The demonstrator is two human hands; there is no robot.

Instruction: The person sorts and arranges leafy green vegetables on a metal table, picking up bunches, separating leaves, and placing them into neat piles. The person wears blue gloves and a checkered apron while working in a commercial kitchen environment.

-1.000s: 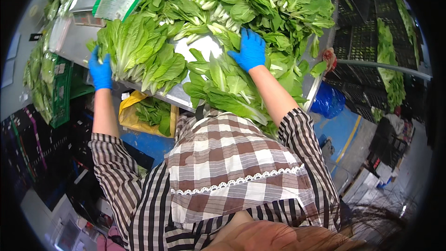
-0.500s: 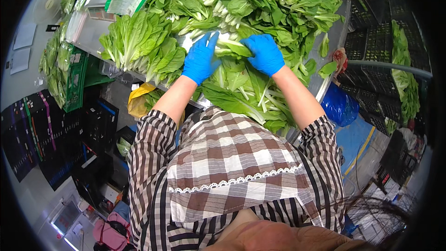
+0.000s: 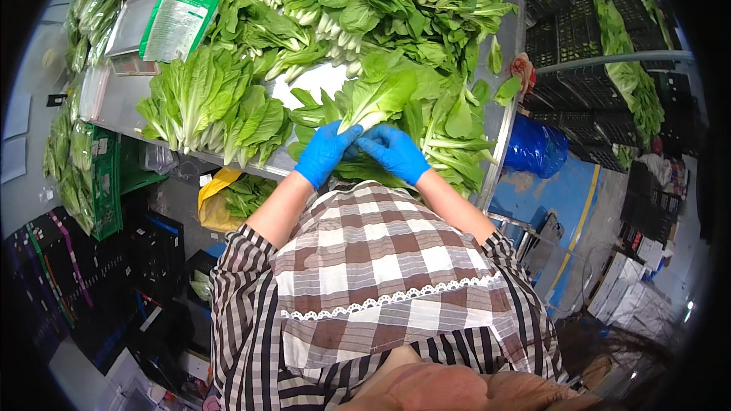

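My left hand (image 3: 326, 157), in a blue glove, pinches the white stem end of a head of bok choy (image 3: 384, 95) whose green leaves point away from me. My right hand (image 3: 396, 154), gloved the same, meets it from the right with its fingers closed at that same stem base; its fingertips are partly hidden. Loose bok choy leaves (image 3: 449, 141) lie under and beside my hands on the metal table. To the left stands a neat bundle of bok choy (image 3: 198, 103), roots end toward me. A large heap of bok choy (image 3: 365, 0) covers the far side.
A green-and-white bag (image 3: 180, 19) lies at the back left of the table. Below the left edge are a green crate (image 3: 106, 183) and a yellow bag (image 3: 219, 202) with greens. A blue plastic bag (image 3: 535, 146) hangs at the right edge, near stacked black crates (image 3: 563, 91).
Both hands have come nearer my body and together from a spread position over the leaves. A head of bok choy is now held between them. The view has shifted slightly.
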